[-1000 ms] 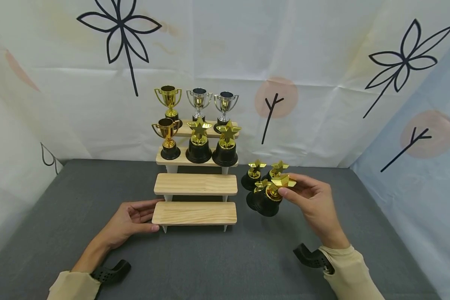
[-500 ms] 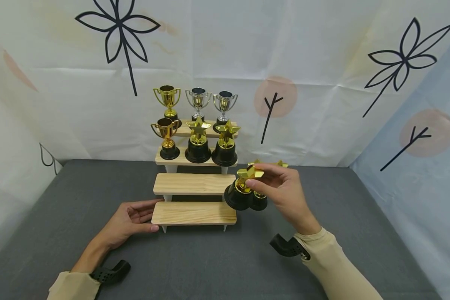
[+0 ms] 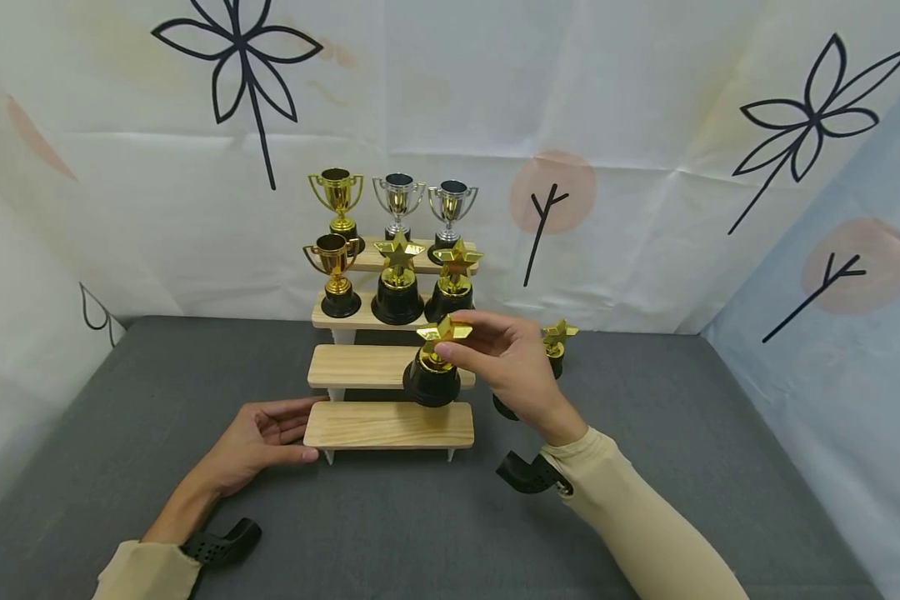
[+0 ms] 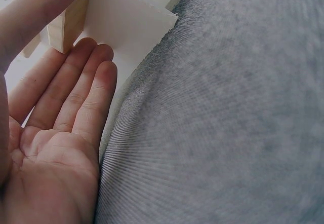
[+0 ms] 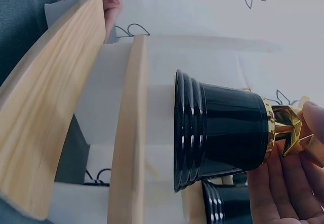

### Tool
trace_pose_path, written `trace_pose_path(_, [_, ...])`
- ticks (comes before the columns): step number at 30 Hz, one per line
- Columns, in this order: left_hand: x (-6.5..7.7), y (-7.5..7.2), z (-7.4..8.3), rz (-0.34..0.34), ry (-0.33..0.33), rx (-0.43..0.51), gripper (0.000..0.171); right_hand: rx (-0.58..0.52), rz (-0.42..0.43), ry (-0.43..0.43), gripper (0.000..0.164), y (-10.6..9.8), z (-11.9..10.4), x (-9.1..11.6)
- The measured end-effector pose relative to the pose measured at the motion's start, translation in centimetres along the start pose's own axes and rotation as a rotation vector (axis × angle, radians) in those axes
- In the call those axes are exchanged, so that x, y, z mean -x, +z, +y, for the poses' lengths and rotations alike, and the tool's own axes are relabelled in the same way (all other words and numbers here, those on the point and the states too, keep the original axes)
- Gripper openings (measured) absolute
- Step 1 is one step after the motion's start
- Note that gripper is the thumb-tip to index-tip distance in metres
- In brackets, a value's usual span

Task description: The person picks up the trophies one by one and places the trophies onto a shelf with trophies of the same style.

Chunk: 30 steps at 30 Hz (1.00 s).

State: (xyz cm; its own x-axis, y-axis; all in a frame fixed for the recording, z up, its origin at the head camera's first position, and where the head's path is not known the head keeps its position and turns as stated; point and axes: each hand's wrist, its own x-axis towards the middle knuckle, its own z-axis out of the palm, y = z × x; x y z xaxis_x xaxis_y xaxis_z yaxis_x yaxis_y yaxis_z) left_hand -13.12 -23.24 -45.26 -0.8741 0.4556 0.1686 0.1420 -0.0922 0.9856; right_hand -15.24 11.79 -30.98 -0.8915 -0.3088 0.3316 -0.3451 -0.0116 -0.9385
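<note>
My right hand (image 3: 513, 362) pinches a star trophy (image 3: 430, 385) by its gold star. The trophy's black base overlaps the third step (image 3: 356, 367) of a wooden tiered stand (image 3: 387, 425) in the head view. In the right wrist view the trophy (image 5: 230, 130) lies sideways across the picture, its base facing the edge of a step (image 5: 129, 143). My left hand (image 3: 258, 442) touches the left end of the lowest step. Its fingers are straight along the white side support (image 4: 124, 24) in the left wrist view, with the thumb above, across the wooden edge (image 4: 71, 24).
Gold cup (image 3: 337, 196) and silver cups (image 3: 399, 200) stand on the top step. A bronze-gold cup (image 3: 337, 271) and two star trophies (image 3: 397, 292) fill the second. Another star trophy (image 3: 557, 342) stands on the grey cloth (image 3: 645, 400) at right; others are mostly hidden behind my right hand.
My right hand has carried the star trophy leftward from the group on the cloth to the stand's third step. My left hand has stayed at the lowest step.
</note>
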Motion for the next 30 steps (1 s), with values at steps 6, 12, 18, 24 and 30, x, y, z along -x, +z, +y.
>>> trace_pose_path(6, [0.0,0.0,0.1,0.004,0.000,-0.002,0.071,0.015,0.001,-0.016,0.036,1.1,0.4,-1.2])
trace_pose_path(12, [0.1,-0.1,0.0,0.009,-0.006,-0.018,0.071,0.023,-0.013,-0.011,0.037,2.0,0.7,-2.3])
trace_pose_path(18, [0.0,-0.1,0.0,0.007,-0.010,-0.016,0.070,0.019,-0.037,-0.009,0.034,3.0,1.3,-3.3])
trace_pose_path(24, [0.0,-0.1,-0.1,0.005,-0.011,-0.019,0.070,0.015,-0.053,-0.031,0.033,3.7,1.9,-3.8])
trace_pose_path(30, [0.0,-0.1,-0.1,0.015,-0.024,-0.040,0.070,0.010,-0.072,-0.055,0.032,4.4,2.3,-4.3])
